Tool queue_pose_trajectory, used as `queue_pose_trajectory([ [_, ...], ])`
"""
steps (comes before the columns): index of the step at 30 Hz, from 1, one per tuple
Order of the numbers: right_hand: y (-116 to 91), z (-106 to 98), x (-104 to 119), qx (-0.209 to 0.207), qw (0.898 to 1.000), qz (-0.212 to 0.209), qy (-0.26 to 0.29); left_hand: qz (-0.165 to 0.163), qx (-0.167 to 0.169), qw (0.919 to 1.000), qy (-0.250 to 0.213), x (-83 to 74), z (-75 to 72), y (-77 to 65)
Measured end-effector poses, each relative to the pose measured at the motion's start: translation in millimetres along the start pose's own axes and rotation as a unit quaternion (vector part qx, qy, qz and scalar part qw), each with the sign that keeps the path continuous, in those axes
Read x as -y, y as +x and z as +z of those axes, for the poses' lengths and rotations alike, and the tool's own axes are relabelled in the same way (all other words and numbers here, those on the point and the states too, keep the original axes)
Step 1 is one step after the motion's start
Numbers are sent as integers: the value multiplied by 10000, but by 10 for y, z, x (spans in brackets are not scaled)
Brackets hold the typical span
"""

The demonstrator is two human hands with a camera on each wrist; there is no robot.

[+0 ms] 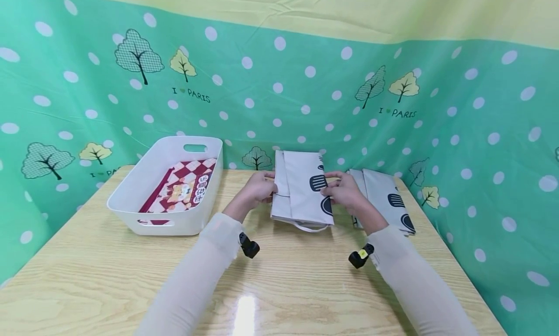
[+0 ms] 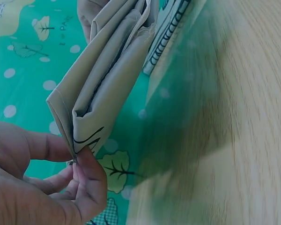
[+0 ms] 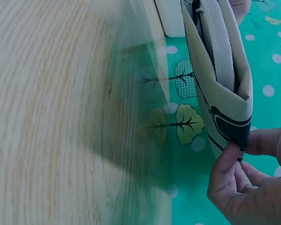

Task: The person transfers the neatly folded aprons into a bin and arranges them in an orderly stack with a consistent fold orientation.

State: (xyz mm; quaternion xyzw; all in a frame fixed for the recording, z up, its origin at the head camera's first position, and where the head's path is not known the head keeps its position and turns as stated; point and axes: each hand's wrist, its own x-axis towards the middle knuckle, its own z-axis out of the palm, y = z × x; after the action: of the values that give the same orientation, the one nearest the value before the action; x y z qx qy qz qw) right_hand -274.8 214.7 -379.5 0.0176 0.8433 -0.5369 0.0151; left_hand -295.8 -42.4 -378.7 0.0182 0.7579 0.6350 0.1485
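Note:
Between my two hands a folded off-white apron [image 1: 301, 188] with black utensil prints is held up over the back of the table. My left hand [image 1: 261, 186] pinches its left edge; in the left wrist view, thumb and fingers [image 2: 91, 173] close on a lower corner. On the opposite edge my right hand [image 1: 345, 190] pinches the cloth, and the right wrist view shows the thumb and fingers [image 3: 225, 171] at a printed corner. A white strap [image 1: 311, 227] loops out below the front edge. Layered folds of the apron [image 2: 103, 79] face the left wrist camera.
A second folded cloth [image 1: 384, 200] with similar prints lies at the right, partly behind my right arm. At the left stands a white plastic basket [image 1: 126, 200] containing a red checked cloth item [image 1: 181, 185] with a cartoon. A green dotted curtain [image 1: 279, 98] borders the wooden table [image 1: 284, 287].

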Motion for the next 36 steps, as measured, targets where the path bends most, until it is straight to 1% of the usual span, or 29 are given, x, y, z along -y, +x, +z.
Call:
queue_pose_trajectory([
  [7, 13, 69, 59, -31, 10000, 17, -8, 80, -114, 9996, 238, -18, -75, -34],
  [11, 17, 90, 102, -13, 10000, -34, 35, 57, -134, 9994, 317, -36, -112, -33],
  [19, 8, 93, 223, 11, 10000, -47, 66, 100, -124, 9990, 425, -141, -160, -57],
  [27, 42, 90, 411, 65, 9997, -81, -239, 120, -152, 9987, 476, -251, -259, -104],
  [36, 45, 79, 624, 124, 9983, -315, -482, 281, -219, 9973, 639, -411, -374, -174],
])
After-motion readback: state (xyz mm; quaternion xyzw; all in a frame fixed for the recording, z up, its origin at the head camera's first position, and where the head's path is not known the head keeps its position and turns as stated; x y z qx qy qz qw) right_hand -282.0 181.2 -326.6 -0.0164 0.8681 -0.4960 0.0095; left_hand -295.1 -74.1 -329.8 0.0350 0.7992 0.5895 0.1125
